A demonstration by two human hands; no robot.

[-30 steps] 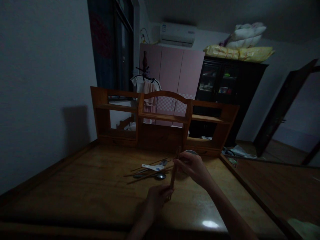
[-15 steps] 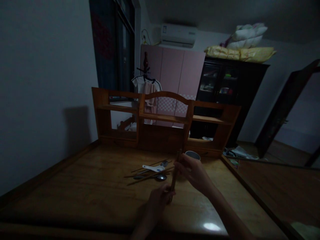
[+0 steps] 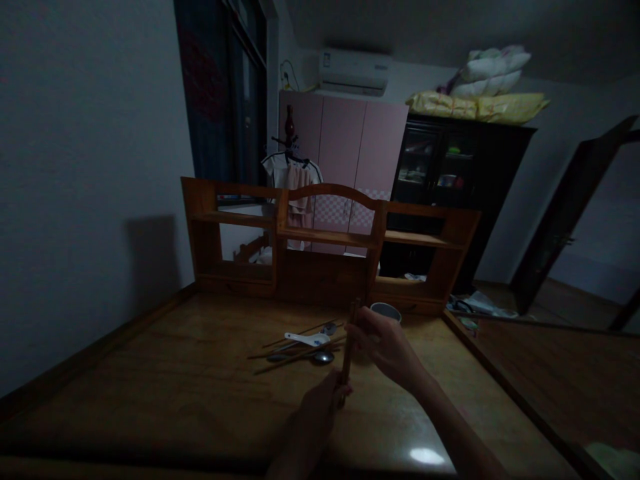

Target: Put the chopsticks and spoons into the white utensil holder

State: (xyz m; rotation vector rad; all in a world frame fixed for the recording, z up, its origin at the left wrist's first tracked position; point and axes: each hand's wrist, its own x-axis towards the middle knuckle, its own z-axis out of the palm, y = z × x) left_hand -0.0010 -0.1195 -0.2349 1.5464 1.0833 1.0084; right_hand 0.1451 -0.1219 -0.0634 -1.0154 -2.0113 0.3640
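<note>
A pair of brown chopsticks (image 3: 348, 353) is held steeply upright between my two hands above the table. My right hand (image 3: 383, 340) grips them near the top with closed fingers. Lower down, my left hand (image 3: 325, 400) is closed around their bottom end. To the left of the chopsticks lies a loose pile: a white spoon (image 3: 306, 339) with a blue mark in its bowl, a metal spoon (image 3: 323, 357), another metal spoon (image 3: 329, 329) and several loose chopsticks (image 3: 280, 364). Behind my right hand stands a grey bowl or cup (image 3: 387, 310), partly hidden by the hand.
The wooden table (image 3: 165, 380) has a low shelf unit (image 3: 325, 235) along its back edge. A wall (image 3: 90, 200) borders it at the left. Beyond stand a pink wardrobe (image 3: 340, 140) and a dark cabinet (image 3: 490, 160).
My left hand has shifted slightly at the lower end of the chopsticks. The chopsticks stay in both hands, and the pile on the table is unchanged.
</note>
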